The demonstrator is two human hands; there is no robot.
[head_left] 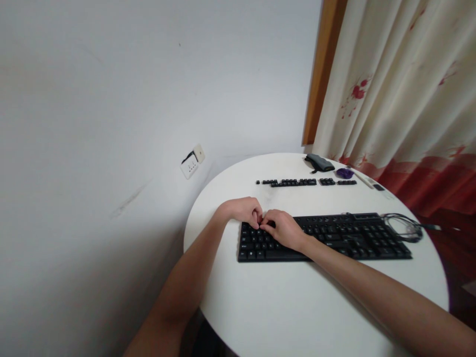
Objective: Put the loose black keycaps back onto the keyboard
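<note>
A black full-size keyboard (357, 243) lies flat on the round white table (305, 302). Over its upper left corner, my left hand (245, 210) is closed, thumb and fingers pinched together at the keys. Right beside it, my right hand (284, 229) pinches at nearly the same spot, fingertips almost meeting those of the left. Whatever sits between the fingertips is too small and hidden to name. Behind the keyboard, loose black keycaps (293, 183) are laid out in groups in a line. The right hand and wrist cover part of the keyboard's left half.
The keyboard's coiled cable (407, 235) lies at the right, its plug near the table edge. At the back right are a dark grey object (320, 163), a purple lump (344, 173) and a thin pale stick (361, 177). A wall (111, 124) borders the left, a curtain (401, 99) the right.
</note>
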